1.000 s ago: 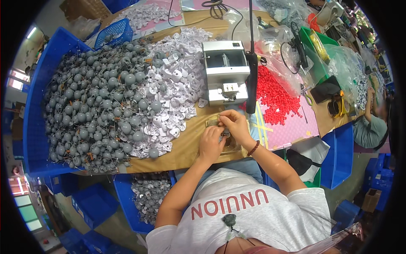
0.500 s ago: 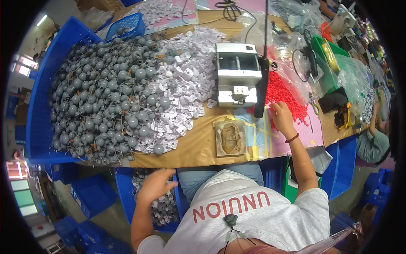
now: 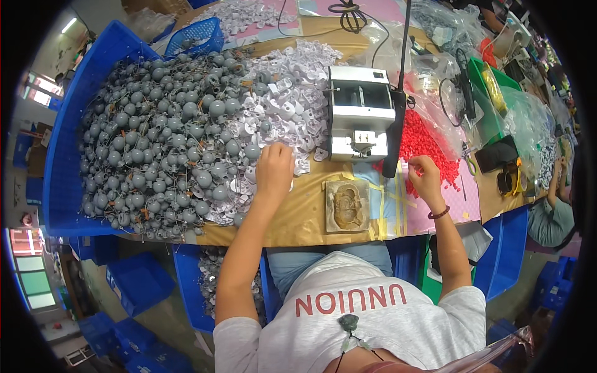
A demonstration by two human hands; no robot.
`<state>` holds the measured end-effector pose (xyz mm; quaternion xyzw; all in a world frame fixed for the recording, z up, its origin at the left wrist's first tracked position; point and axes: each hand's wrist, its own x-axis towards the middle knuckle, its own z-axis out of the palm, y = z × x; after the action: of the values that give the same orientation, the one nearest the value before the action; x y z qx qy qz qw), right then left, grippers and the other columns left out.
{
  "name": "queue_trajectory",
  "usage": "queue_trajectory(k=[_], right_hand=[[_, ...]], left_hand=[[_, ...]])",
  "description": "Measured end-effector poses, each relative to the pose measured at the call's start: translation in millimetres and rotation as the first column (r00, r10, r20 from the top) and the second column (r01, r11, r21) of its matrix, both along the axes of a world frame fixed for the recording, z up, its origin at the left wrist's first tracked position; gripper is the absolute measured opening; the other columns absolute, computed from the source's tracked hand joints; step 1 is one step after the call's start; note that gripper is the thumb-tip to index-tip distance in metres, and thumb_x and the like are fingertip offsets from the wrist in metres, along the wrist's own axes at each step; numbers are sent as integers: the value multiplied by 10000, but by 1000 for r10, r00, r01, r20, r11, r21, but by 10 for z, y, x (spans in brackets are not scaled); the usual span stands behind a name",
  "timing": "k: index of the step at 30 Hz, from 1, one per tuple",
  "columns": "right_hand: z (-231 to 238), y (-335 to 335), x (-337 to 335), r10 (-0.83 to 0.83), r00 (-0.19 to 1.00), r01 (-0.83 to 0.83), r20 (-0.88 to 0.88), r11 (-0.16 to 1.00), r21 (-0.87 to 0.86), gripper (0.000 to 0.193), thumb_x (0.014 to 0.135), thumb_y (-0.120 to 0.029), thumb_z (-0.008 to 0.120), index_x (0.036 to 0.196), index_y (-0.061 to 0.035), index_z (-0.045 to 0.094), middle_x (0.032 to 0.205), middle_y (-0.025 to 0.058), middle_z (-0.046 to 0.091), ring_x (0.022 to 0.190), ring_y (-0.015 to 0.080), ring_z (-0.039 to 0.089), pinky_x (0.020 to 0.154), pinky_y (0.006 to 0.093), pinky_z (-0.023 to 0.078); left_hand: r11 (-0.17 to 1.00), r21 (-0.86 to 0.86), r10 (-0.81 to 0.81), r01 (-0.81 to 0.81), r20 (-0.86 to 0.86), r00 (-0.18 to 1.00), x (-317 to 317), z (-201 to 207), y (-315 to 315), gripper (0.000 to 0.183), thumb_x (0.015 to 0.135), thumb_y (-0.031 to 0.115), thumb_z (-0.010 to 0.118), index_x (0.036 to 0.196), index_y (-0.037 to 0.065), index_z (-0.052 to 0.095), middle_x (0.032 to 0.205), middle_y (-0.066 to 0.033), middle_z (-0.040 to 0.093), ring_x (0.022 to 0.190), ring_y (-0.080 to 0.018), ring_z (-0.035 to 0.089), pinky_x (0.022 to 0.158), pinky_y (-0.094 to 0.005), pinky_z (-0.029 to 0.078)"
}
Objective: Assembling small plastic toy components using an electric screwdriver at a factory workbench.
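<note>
My left hand (image 3: 275, 169) reaches into the near edge of the heap of small white plastic parts (image 3: 306, 81), its fingers curled down and closed together. What they hold, if anything, is hidden by the hand. Beside it lies the large pile of grey round-headed parts with wires (image 3: 155, 137). At the pile of small red plastic pieces (image 3: 429, 140), my right hand (image 3: 425, 180) is closed in a pinch. Anything between its fingertips is too small to make out. Between my hands sit a white and black machine (image 3: 362, 115) and a square block with a moulded hollow (image 3: 346, 206).
A blue bin (image 3: 59, 143) walls in the grey parts, and a blue basket (image 3: 214, 34) stands behind them. Right of the red pieces are a green tray (image 3: 491, 102), yellow tape rolls (image 3: 511, 180) and plastic bags. Another person (image 3: 550, 221) sits at the far right.
My left hand has moved from below the table edge, fingers loose, up and forward onto the white parts, where it is closed. My right hand stays by the red pieces, still pinched.
</note>
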<state>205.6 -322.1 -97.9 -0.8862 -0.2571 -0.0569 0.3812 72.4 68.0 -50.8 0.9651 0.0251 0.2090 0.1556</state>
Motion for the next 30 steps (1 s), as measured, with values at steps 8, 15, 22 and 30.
queue_trajectory(k=[8, 15, 22, 30], right_hand=[[216, 617, -677, 412, 903, -372, -124, 892, 256, 150, 812, 24, 740, 939, -34, 687, 925, 74, 687, 853, 219, 650, 744, 321, 522], [39, 991, -903, 585, 787, -584, 195, 809, -67, 193, 732, -64, 752, 872, -77, 619, 925, 63, 624, 889, 278, 586, 778, 391, 479], [60, 938, -1077, 541, 803, -492, 249, 838, -234, 329, 734, -94, 746, 1054, -77, 670, 1106, 66, 630, 1077, 275, 583, 859, 407, 453], [-110, 907, -1170, 372, 922, -371, 109, 928, -28, 327, 800, -67, 776, 1116, -87, 693, 1165, 95, 630, 1111, 304, 577, 909, 423, 442]], left_hand=[[847, -450, -368, 284, -110, 923, -664, -360, -1123, 208, 833, 114, 757, 1011, 65, 662, 1019, -104, 601, 994, -340, 584, 860, -434, 510], [853, -517, -232, 79, -238, 943, -483, -311, -1105, 406, 787, 134, 795, 1153, 78, 627, 1164, -123, 568, 1135, -350, 544, 963, -448, 475], [880, -472, -105, 58, -74, 992, -171, 152, -158, 345, 868, 138, 713, 1192, 43, 642, 1198, -177, 616, 1128, -374, 589, 1002, -458, 466], [960, 64, 256, -272, 189, 948, 816, 538, 1119, 387, 848, 69, 730, 1228, 110, 671, 1313, -158, 574, 1212, -370, 508, 991, -450, 452]])
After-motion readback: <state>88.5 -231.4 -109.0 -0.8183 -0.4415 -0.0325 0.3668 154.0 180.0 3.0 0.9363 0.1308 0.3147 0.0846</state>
